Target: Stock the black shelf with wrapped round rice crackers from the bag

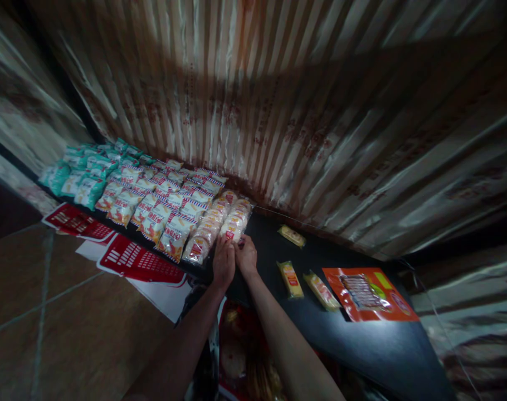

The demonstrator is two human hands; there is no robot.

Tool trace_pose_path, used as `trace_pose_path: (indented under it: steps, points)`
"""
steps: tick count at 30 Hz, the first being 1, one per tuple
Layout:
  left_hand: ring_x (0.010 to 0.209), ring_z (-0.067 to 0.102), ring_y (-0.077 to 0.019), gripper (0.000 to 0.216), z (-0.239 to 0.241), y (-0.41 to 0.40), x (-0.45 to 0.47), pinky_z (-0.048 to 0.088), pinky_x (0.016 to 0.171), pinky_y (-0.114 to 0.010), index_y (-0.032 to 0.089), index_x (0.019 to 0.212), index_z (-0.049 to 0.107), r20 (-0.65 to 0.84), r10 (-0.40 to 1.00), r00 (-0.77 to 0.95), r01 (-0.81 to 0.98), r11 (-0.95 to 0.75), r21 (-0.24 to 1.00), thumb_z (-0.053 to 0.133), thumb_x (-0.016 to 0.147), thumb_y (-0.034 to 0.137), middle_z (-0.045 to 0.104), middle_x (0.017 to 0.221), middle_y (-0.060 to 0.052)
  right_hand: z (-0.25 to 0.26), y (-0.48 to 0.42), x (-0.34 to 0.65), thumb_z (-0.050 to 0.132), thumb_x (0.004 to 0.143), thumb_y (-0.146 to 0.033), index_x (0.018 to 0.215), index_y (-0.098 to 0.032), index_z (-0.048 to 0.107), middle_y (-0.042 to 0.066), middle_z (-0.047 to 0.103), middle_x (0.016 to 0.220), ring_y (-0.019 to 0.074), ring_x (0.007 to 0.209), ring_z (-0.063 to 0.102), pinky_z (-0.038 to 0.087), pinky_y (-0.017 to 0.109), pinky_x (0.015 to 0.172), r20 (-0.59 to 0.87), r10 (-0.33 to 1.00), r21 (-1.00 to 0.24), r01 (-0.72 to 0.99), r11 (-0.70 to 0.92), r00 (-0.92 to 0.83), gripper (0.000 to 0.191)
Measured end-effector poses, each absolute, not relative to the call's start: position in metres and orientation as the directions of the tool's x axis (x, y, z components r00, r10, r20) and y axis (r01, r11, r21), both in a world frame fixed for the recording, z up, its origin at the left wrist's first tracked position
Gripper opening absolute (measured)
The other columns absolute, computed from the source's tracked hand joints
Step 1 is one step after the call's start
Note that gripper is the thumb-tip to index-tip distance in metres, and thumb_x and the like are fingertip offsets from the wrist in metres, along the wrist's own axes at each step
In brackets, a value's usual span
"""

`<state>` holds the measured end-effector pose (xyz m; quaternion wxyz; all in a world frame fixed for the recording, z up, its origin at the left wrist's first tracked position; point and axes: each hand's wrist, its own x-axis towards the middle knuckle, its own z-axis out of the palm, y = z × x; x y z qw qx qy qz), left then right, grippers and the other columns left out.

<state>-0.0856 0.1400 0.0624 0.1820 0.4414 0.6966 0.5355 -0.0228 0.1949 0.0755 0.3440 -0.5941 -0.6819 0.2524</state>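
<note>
My left hand [224, 260] and my right hand [246, 254] are side by side at the front of a row of clear-wrapped round pale crackers [239, 215]. Between their fingertips is the front packet, a wrapped round cracker [232, 232] with a red and yellow label. Both hands are closed on its near edge, and part of it is hidden by the fingers. Directly left lies another row of the same round crackers [207, 228]. Beyond that are rows of white snack bags [170, 214] with striped tops.
Teal snack bags [90, 172] fill the far left of the black shelf [262, 278]. To the right lie several small yellow packets [292, 279] and an orange pack [370, 294]. Red baskets [140, 260] sit below, with a striped plastic-covered wall [237, 100] behind.
</note>
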Motion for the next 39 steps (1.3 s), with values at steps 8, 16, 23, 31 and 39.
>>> trace_pose_path:
  steps: [8, 16, 23, 31, 39]
  points:
    - [0.133, 0.031, -0.0193, 0.038, 0.062, 0.140, -0.087, 0.023, 0.113, -0.041, 0.016, 0.113, 0.060, 0.215, 0.810, -0.546, 0.396, 0.023, 0.918, 0.033, 0.089, 0.028, 0.050, 0.133, -0.007, 0.078, 0.191, -0.022, 0.054, 0.073, -0.032, 0.098, -0.015, 0.057, 0.005, 0.062, 0.078, 0.0160, 0.067, 0.058, 0.046, 0.026, 0.065, 0.149, 0.987, -0.785, 0.599, 0.158, -0.065, 0.031]
    - [0.133, 0.030, -0.0209, 0.039, 0.061, 0.140, -0.087, 0.025, 0.112, -0.044, 0.014, 0.114, 0.059, 0.248, 0.805, -0.538, 0.437, 0.015, 0.900, 0.032, 0.089, 0.027, 0.050, 0.133, -0.010, 0.080, 0.188, -0.024, 0.054, 0.073, -0.029, 0.102, -0.013, 0.057, 0.007, 0.062, 0.083, 0.0156, 0.067, 0.058, 0.047, 0.027, 0.066, 0.181, 0.981, -0.811, 0.554, 0.189, -0.070, 0.033]
    - [0.125, 0.042, -0.0215, 0.036, 0.071, 0.134, -0.088, 0.032, 0.108, -0.044, 0.013, 0.108, 0.060, 0.357, 0.748, -0.560, 0.513, -0.025, 0.858, 0.033, 0.088, 0.026, 0.057, 0.123, -0.012, 0.079, 0.184, -0.024, 0.054, 0.073, -0.031, 0.113, -0.011, 0.053, 0.011, 0.059, 0.094, 0.0135, 0.062, 0.056, 0.048, 0.027, 0.067, 0.169, 0.985, -0.831, 0.541, 0.129, 0.025, 0.045]
    - [0.105, 0.055, -0.0211, 0.033, 0.075, 0.132, -0.093, 0.042, 0.096, -0.042, 0.014, 0.100, 0.060, 0.371, 0.676, -0.636, 0.497, -0.009, 0.868, 0.033, 0.089, 0.029, 0.063, 0.106, -0.012, 0.083, 0.193, -0.027, 0.052, 0.075, -0.030, 0.109, -0.013, 0.058, 0.008, 0.061, 0.085, 0.0155, 0.064, 0.056, 0.047, 0.028, 0.067, 0.163, 0.982, -0.753, 0.631, 0.184, -0.092, 0.038]
    - [0.107, 0.053, -0.0205, 0.029, 0.074, 0.134, -0.091, 0.041, 0.098, -0.042, 0.015, 0.100, 0.059, 0.424, 0.686, -0.591, 0.554, -0.036, 0.832, 0.035, 0.087, 0.024, 0.061, 0.108, -0.012, 0.082, 0.190, -0.028, 0.052, 0.076, -0.030, 0.115, -0.013, 0.055, 0.008, 0.061, 0.088, 0.0151, 0.066, 0.057, 0.048, 0.029, 0.071, 0.172, 0.980, -0.766, 0.611, 0.199, -0.103, 0.043]
